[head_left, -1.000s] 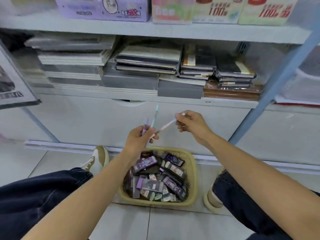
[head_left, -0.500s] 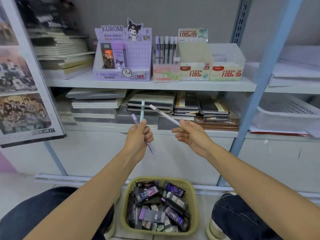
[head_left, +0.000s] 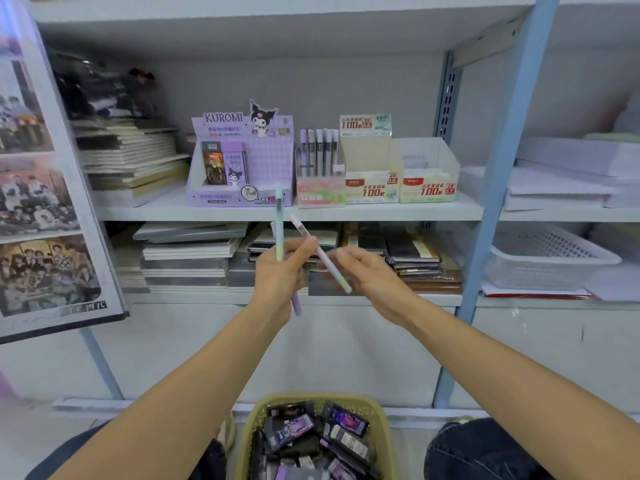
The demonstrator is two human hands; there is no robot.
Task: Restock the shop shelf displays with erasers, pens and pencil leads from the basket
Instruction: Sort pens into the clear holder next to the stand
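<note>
While open air separates the hands from the shelf edge (head_left: 207, 213), above the basket (head_left: 298, 398), the left grip (head_left: 277, 277) is curled round a green pen (head_left: 279, 216). The pen stands upright, its top half clear above the fist, and a purple pen (head_left: 296, 306) juts out below. A pale pen (head_left: 325, 261) slants from the left fingertips down-right to the right grip (head_left: 370, 277); blur hides whether that grip pinches it.
</note>
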